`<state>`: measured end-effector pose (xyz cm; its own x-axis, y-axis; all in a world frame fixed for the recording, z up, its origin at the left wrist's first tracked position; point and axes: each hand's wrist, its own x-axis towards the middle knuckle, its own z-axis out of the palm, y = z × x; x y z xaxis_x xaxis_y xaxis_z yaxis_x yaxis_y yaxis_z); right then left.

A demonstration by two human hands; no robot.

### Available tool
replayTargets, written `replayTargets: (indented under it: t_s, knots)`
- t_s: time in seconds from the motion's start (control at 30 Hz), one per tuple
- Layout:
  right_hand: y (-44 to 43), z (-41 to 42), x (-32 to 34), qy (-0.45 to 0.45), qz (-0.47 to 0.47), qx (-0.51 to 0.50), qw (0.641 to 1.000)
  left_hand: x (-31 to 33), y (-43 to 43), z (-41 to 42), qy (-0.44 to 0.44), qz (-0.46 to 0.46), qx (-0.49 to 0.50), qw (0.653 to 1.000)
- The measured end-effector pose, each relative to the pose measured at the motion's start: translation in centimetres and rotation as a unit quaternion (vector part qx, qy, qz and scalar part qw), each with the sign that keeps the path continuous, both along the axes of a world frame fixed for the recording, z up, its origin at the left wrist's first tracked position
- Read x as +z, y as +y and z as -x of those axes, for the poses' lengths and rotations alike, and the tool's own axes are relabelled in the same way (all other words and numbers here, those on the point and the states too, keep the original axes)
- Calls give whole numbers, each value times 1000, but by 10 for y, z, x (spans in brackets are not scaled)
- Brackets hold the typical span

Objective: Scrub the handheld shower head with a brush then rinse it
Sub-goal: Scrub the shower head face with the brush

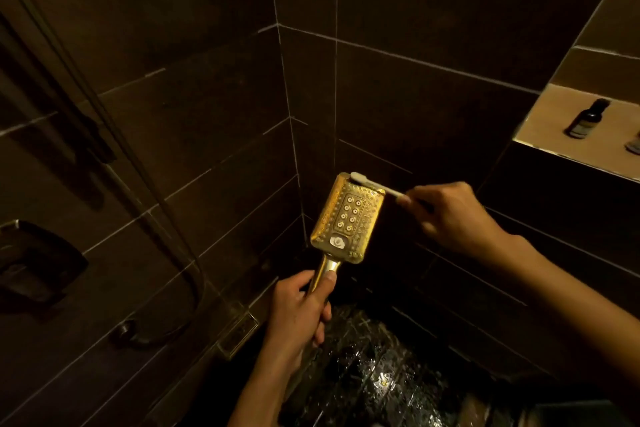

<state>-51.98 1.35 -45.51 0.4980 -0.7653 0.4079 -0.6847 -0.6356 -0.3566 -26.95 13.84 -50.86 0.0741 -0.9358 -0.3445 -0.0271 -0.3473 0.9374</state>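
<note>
Scrubbing under way, brush head working the top edge of the spray face.

The left hand (298, 312) wraps tight round the handle of the gold rectangular metal shower head (346, 217), likely bracing it, nozzle face turned up toward the camera, long axis tilted up and slightly right. The right hand (453, 215) pinches the slim white brush (375, 185), bristles on the far rim, above the wet dark marble floor (381, 374), in the tiled corner.

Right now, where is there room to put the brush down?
The brush could go on the niche shelf, bare from its left wall to the dark bottle. The wet floor below the shower head looks free too. The shelf's right end is crowded: a second bottle sits by the dark one.
</note>
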Motion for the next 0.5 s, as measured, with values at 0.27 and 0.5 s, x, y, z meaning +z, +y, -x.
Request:
replayTargets:
  t_s: [0.27, 0.5]
  knots:
    - [11, 21, -4, -4, -25, 17, 1000, 0, -1, 6, 13, -11, -2, 1000]
    - [22, 38, -10, -19, -12, -2, 1000, 1, -2, 20, 53, -41, 5, 998]
